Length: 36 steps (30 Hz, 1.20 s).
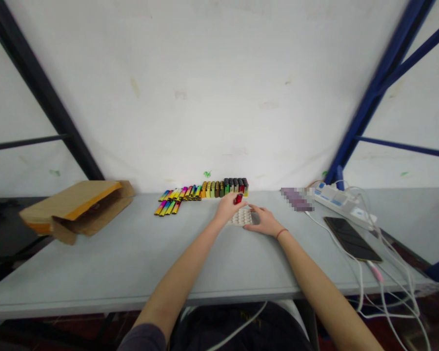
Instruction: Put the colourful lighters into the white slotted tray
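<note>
A white tray with rows of round cells [241,217] lies on the table between my hands. Closed around a small red cylinder [238,198], my left hand [227,207] is over the tray's left back side. My right hand [265,221] rests at the tray's right edge, fingers apart, with nothing visible in it. Behind the tray stand rows of black-topped cylinders [236,184], and beside them yellow-topped ones [212,188]. Shiny multicoloured cylinders [181,193] lie in a row further left, with several more [167,208] in front of them.
An open cardboard box [73,202] sits at the table's left. On the right are a phone [352,239], a white power strip [344,204], a blurred purple item [296,199] and tangled white cables. A white wall rises behind the table [124,263].
</note>
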{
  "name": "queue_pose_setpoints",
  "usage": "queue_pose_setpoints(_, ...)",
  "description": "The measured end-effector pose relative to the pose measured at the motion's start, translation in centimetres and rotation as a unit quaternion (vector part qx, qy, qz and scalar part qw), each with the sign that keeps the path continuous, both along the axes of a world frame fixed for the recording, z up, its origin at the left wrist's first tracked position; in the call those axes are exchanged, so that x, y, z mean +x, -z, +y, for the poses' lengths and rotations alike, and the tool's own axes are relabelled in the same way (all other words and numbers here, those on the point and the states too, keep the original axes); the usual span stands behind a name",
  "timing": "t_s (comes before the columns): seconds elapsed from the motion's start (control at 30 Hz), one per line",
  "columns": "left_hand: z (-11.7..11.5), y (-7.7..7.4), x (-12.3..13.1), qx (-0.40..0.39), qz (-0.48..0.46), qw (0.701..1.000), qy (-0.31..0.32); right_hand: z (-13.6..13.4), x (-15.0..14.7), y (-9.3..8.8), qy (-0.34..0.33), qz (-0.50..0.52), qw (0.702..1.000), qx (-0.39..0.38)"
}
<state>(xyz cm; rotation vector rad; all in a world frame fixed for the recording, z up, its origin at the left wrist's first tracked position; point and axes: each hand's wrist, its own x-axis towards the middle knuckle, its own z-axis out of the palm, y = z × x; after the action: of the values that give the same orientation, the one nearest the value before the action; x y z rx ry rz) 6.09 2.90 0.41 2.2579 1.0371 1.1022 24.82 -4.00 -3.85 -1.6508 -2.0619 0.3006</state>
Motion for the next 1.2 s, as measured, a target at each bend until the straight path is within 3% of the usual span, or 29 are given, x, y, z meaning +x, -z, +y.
queue_pose_setpoints(0.1, -0.1, 0.5, 0.8, -0.035, -0.061, 0.998, 0.001, 0.0, 0.0, 0.0, 0.0, -0.001, 1.0, -0.004)
queue_pose_setpoints(0.23, 0.1, 1.7, 1.6, -0.085, -0.129, 0.986, 0.068, 0.0, 0.0, 0.1, -0.002, -0.005, 1.0, 0.002)
queue_pose_setpoints(0.47, 0.6, 2.9, 1.8, -0.027, -0.032, 0.992, 0.121, 0.1, -0.1, 0.3, 0.017, 0.004, 1.0, -0.001)
queue_pose_setpoints(0.63, 0.7, 2.9, 1.9, -0.034, -0.036, 0.991, 0.127, 0.2, -0.1, 0.3, 0.024, 0.02, 0.999, -0.009)
queue_pose_setpoints(0.87, 0.2, 2.4, 2.0, -0.009, 0.025, 0.992, 0.119, 0.1, -0.2, 0.1, 0.022, 0.017, 1.0, -0.012)
queue_pose_setpoints(1.03, -0.4, 2.1, 2.0, 0.04, 0.098, 0.994, 0.041, 0.1, -0.1, -0.1, 0.02, 0.021, 0.999, -0.027)
queue_pose_setpoints(1.2, -0.9, 1.4, 1.2, 0.099, 0.168, 0.981, 0.019, 0.1, 0.1, 0.1, 0.015, 0.023, 0.999, -0.025)
